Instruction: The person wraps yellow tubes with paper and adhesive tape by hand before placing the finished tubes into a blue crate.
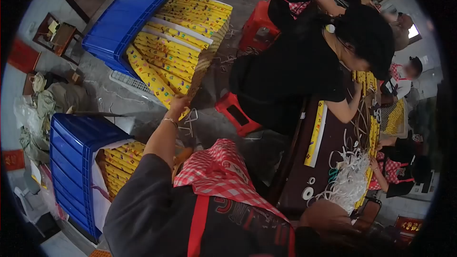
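My left hand [178, 106] reaches out with its fingers closed on the near lower end of a long yellow printed strip [153, 82]. That strip lies slanted along the front of a stack of similar yellow strips [178, 43], which fills a blue plastic crate [128, 14] lying on its side. Small coloured figures and letters decorate the strips, and a few show white edges. Below my arm, a second blue crate [71, 162] on its side holds more yellow strips [123, 166] beside a white liner. My right hand does not show.
A person in black [285, 76] bends over a dark table [295, 181] with yellow strips and a heap of white ribbons [342, 176]. Red stools [235, 114] stand close by on my right. Several other people work along the table's far side. Loose white ties lie on the floor.
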{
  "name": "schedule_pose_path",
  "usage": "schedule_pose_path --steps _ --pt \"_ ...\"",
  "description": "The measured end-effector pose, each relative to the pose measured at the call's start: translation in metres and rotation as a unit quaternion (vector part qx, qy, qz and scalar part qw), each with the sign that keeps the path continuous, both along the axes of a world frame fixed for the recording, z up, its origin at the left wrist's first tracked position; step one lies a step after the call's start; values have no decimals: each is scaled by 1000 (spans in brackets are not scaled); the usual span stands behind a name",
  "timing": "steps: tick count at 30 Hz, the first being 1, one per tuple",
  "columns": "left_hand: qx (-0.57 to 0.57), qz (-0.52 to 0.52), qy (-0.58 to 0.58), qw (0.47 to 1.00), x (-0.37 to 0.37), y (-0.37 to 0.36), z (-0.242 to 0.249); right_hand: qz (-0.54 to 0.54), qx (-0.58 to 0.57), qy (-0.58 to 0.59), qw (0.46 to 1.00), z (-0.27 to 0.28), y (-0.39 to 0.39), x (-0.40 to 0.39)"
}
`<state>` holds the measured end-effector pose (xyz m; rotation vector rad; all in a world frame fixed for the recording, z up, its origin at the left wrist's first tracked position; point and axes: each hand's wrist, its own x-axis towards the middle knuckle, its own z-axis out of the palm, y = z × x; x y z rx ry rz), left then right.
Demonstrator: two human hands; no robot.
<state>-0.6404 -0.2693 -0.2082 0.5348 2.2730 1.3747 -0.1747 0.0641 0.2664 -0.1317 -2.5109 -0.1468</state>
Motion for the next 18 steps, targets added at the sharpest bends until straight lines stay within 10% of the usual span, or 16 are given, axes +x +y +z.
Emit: schedule_pose_path --steps 2,15,18 --pt "194 375 -300 855 -37 58 90 -9 -10 -22 1000 -7 -29 -31" --pt "94 562 -201 797 -224 105 28 -151 -202 -291 923 -102 -140 -61" --pt "58 550 -215 805 -205 114 95 -166 -221 -284 918 -100 -148 -74"
